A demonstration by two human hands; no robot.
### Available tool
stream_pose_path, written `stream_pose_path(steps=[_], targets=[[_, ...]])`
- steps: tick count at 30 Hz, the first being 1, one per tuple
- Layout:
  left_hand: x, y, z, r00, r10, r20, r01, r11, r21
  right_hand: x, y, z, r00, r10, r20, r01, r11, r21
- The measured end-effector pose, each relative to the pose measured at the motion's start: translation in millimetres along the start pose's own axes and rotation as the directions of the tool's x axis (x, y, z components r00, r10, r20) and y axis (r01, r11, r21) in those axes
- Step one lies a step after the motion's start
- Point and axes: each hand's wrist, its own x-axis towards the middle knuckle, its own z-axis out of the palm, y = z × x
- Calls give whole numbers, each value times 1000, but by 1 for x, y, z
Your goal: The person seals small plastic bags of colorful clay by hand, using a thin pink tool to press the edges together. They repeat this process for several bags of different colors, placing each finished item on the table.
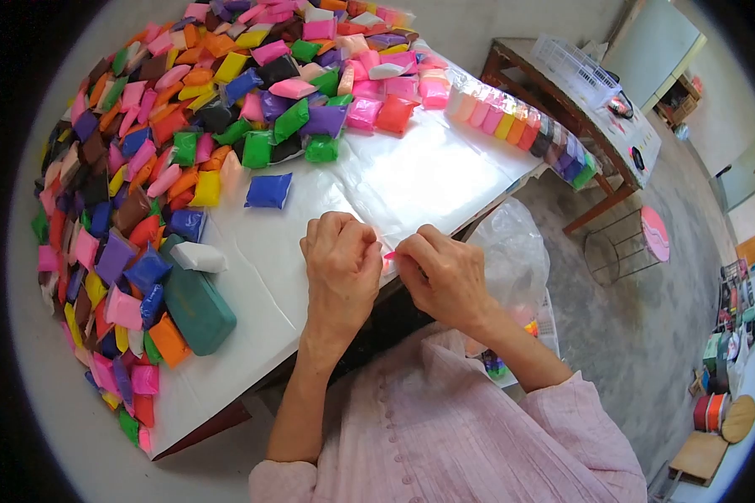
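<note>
Over the table's front edge, my left hand (340, 261) is closed with its fingers curled in. Close beside it, my right hand (446, 275) is closed too, thumb and fingers pinched. A small bright pink bit (389, 256) shows between the fingertips; what it belongs to is mostly hidden. Beyond my left hand a blue packet (268, 191) lies alone on the white table cover (256, 281). A large heap of small packets in many colours (172, 151) spreads across the far and left side. A teal case (195, 300) lies by the heap, with a white packet (200, 257) against it.
A clear pack holding a row of coloured packets (512, 126) lies at the table's right edge. A clear plastic bag (513, 239) hangs or stands just below. Farther right are a pink-topped stool (655, 233) and another table with a white basket (572, 67).
</note>
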Motion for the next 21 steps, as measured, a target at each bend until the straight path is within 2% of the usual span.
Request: stream_pose_path(steps=[17, 20, 21], targets=[[-1, -5, 2, 1000, -2, 17, 3, 999, -50, -4, 9, -5, 997, -46, 63, 37, 989, 144], [-1, -4, 1, 1000, 9, 17, -9, 999, -39, 0, 8, -7, 998, -14, 57, 2, 978, 208], [-1, -4, 1, 1000, 14, 15, -13, 999, -33, 1, 7, -5, 999, -11, 43, 3, 985, 173]])
